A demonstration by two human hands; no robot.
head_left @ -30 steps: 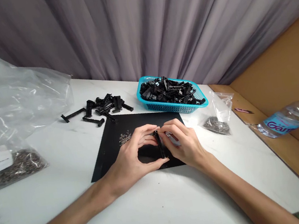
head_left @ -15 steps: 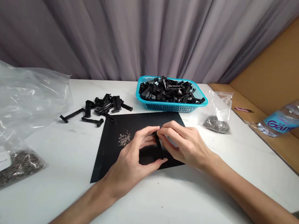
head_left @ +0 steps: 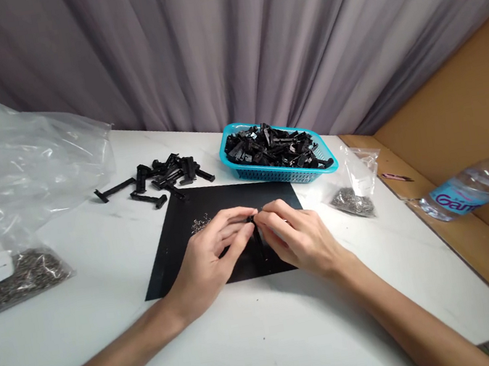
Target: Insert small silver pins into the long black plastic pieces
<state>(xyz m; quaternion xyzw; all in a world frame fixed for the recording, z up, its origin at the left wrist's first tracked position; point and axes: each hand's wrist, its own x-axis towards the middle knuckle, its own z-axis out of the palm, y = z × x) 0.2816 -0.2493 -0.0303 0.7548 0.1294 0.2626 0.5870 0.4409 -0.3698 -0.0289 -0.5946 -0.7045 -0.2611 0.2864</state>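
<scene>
Over a black mat [head_left: 169,264], my left hand [head_left: 209,254] pinches the far end of a slim black plastic part [head_left: 259,246] between thumb and fingers. My right hand [head_left: 302,232] is closed at the same end from the other side, its fingertips touching the part; whether a small piece sits between them is hidden. The part's near end points toward me. Just beyond my left fingers lies a small heap of fine metal springs or clips [head_left: 199,223], partly covered by the hand.
Several loose black parts [head_left: 172,173] lie behind the mat. A blue basket [head_left: 288,177] full of black pieces stands at the back. Bags of small metal pieces lie left [head_left: 38,267] and right [head_left: 353,201]. A plastic bottle [head_left: 466,189] rests at the right.
My left thumb has moved from the near end of the black part up to its far end. The right hand stays almost in place.
</scene>
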